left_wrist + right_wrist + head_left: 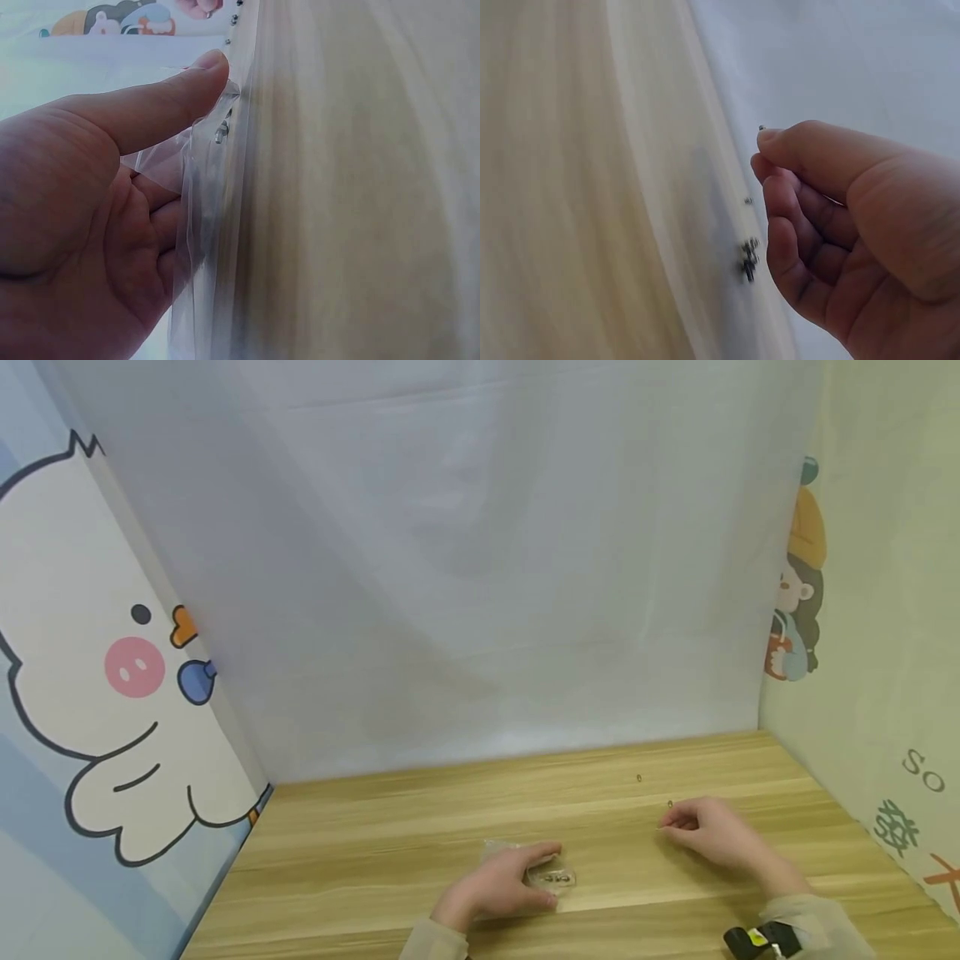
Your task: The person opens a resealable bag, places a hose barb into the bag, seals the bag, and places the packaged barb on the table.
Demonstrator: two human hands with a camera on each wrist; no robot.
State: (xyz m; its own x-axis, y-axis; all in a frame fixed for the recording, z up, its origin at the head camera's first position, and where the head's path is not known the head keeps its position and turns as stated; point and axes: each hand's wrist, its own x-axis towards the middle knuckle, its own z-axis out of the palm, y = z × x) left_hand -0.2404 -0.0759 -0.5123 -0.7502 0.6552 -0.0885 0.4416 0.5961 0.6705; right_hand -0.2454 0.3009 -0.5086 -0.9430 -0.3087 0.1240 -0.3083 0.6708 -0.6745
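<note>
My left hand point(504, 883) holds a clear plastic bag point(557, 870) low over the table, thumb and fingers spread around it. Several small metal pieces point(557, 879) show at the bag; their exact kind is too small to tell. In the left wrist view the thumb point(176, 101) lies across the film point(199, 225), the other fingers curled behind. Farther right, my right hand point(708, 833) pinches a tiny metal piece point(762, 127), mostly hidden by thumb and forefinger. Just beyond that hand lies a tiny loose piece point(670, 803), with another point(639, 777) farther back.
The wood-grain table point(360, 852) runs back to a pale grey curtain point(487, 568). Printed panels with a white bird point(90, 635) and a small figure point(797, 602) stand at the sides. A black device point(761, 939) is strapped to the right wrist.
</note>
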